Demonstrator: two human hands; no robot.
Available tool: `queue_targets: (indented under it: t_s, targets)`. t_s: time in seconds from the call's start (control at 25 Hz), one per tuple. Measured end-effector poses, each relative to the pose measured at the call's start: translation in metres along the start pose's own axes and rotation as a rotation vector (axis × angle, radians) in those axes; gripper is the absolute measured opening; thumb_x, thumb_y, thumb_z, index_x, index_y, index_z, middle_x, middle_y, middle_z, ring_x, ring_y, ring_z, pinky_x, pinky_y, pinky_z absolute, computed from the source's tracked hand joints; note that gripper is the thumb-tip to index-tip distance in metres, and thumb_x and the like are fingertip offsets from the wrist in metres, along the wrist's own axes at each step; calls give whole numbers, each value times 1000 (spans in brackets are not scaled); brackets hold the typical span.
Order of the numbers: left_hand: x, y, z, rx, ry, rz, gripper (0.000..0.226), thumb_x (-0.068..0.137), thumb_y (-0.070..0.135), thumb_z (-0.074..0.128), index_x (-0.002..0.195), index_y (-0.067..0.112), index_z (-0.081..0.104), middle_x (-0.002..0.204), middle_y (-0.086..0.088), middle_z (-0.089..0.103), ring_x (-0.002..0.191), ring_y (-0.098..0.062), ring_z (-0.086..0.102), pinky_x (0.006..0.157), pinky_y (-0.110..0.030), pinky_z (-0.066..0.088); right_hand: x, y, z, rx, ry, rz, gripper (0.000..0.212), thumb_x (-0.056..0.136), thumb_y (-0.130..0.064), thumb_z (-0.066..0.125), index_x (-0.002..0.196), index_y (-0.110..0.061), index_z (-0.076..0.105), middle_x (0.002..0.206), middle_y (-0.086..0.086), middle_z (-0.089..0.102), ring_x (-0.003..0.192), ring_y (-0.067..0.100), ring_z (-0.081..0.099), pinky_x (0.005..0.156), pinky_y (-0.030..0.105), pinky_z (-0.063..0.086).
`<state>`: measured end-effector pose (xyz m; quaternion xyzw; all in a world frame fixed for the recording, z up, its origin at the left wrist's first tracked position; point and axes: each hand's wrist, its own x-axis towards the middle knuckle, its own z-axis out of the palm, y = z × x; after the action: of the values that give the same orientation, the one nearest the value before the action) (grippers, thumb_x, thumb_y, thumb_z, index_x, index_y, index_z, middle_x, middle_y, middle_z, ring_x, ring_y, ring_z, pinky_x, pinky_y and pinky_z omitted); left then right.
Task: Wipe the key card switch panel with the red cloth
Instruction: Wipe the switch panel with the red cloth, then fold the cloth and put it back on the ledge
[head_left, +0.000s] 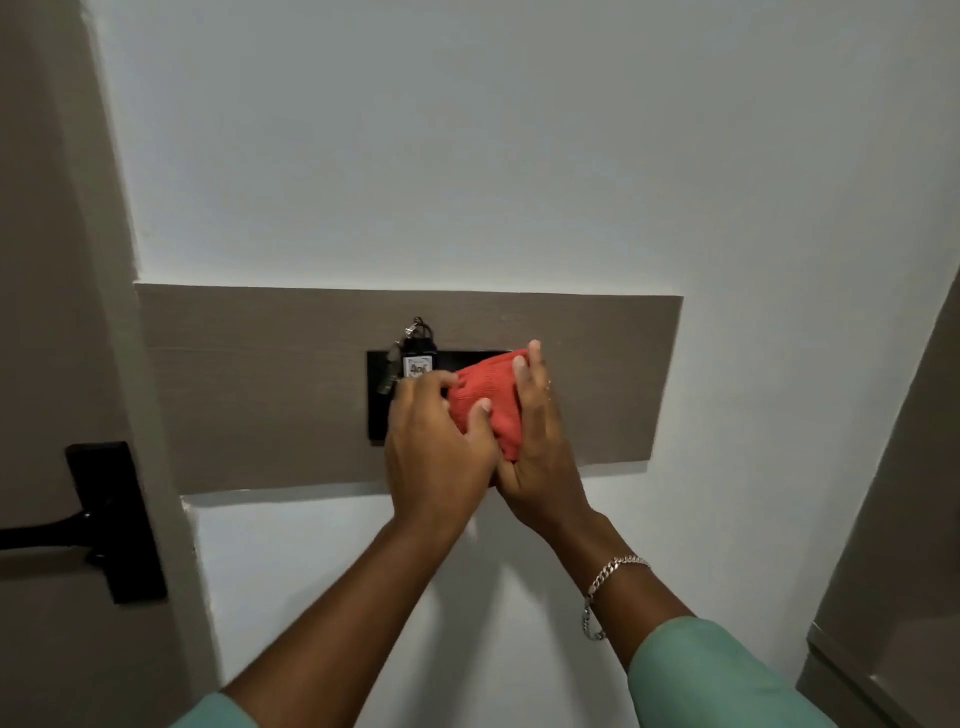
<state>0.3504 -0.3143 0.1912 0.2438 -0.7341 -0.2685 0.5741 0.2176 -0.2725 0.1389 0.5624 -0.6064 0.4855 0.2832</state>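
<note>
The black key card switch panel is mounted on a grey-brown board on the white wall. A key tag with a ring sticks out of its top left slot. The bunched red cloth covers the panel's right part. My right hand cups the cloth from the right and below, fingers pointing up. My left hand grips the cloth's left side with thumb and fingers, covering the panel's lower middle. Much of the panel is hidden behind hands and cloth.
A door with a black lever handle and plate stands at the left. A grey-brown door or cabinet edge runs down the right side. White wall surrounds the board.
</note>
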Motion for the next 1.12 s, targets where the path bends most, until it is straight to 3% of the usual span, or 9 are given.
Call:
queue_targets:
  t_s: [0.12, 0.2, 0.32, 0.52, 0.72, 0.84, 0.96, 1.04, 1.12]
  targets:
    - [-17, 26, 31, -90, -74, -68, 9, 80, 17, 72, 84, 17, 63, 98, -2, 61, 91, -19, 59, 80, -31, 50, -24, 20, -33, 95, -74, 84, 80, 100, -19, 56, 157, -36, 2, 171, -1, 1, 158, 11, 8, 121, 12, 20]
    - [-40, 41, 60, -139, -209, -92, 10, 82, 16, 71, 81, 20, 62, 94, 0, 64, 87, -12, 61, 74, -22, 51, -50, 38, -57, 155, -96, 163, 83, 100, -17, 57, 156, -41, 0, 170, 2, 6, 158, 15, 13, 126, 28, 25]
    - [-76, 58, 119, -209, -351, -123, 11, 83, 11, 69, 82, 19, 62, 82, 6, 66, 78, -6, 63, 64, -10, 49, -97, 71, -94, 231, -36, 380, 80, 96, -24, 61, 157, -28, 11, 167, 9, 22, 154, 23, 28, 122, 51, 35]
    - [-151, 75, 248, -391, -562, -264, 26, 83, 5, 68, 82, 29, 56, 83, 8, 61, 78, -13, 59, 75, -29, 52, -186, 151, -197, 570, 175, 989, 96, 67, -52, 81, 148, -40, 31, 142, -12, 53, 120, 4, 64, 88, 22, 58]
    - [-256, 74, 385, -528, -694, -491, 22, 82, 2, 70, 78, 22, 61, 73, 6, 60, 69, -15, 54, 71, -36, 48, -281, 250, -313, 749, 359, 1334, 86, 66, -1, 83, 139, -25, 44, 127, 7, 67, 109, 25, 71, 87, 39, 62]
    - [-319, 70, 452, -609, -763, -704, 18, 77, 4, 72, 75, 20, 63, 70, -3, 60, 73, -25, 56, 75, -50, 53, -322, 297, -367, 653, 494, 1444, 86, 64, 6, 78, 137, -24, 46, 125, 14, 66, 96, 26, 72, 70, 35, 63]
    - [-371, 68, 507, -576, -845, -829, 25, 79, -1, 71, 76, 23, 67, 80, -6, 68, 83, -27, 67, 86, -57, 58, -360, 338, -396, 341, 446, 1463, 60, 72, 6, 78, 118, -25, 57, 108, 3, 69, 92, 24, 70, 66, 29, 57]
    - [-394, 65, 528, -535, -917, -842, 29, 79, -5, 68, 84, 24, 71, 92, -7, 72, 94, -28, 70, 89, -51, 59, -380, 359, -399, 46, 321, 1400, 41, 78, 3, 75, 107, -23, 60, 100, -1, 68, 95, 24, 66, 68, 16, 53]
    - [-409, 57, 538, -429, -986, -745, 30, 79, -5, 66, 94, 20, 73, 101, -7, 75, 98, -24, 70, 93, -39, 57, -400, 373, -396, -387, 38, 1253, 29, 90, -9, 67, 116, -20, 64, 122, 7, 65, 116, 30, 61, 93, 8, 45]
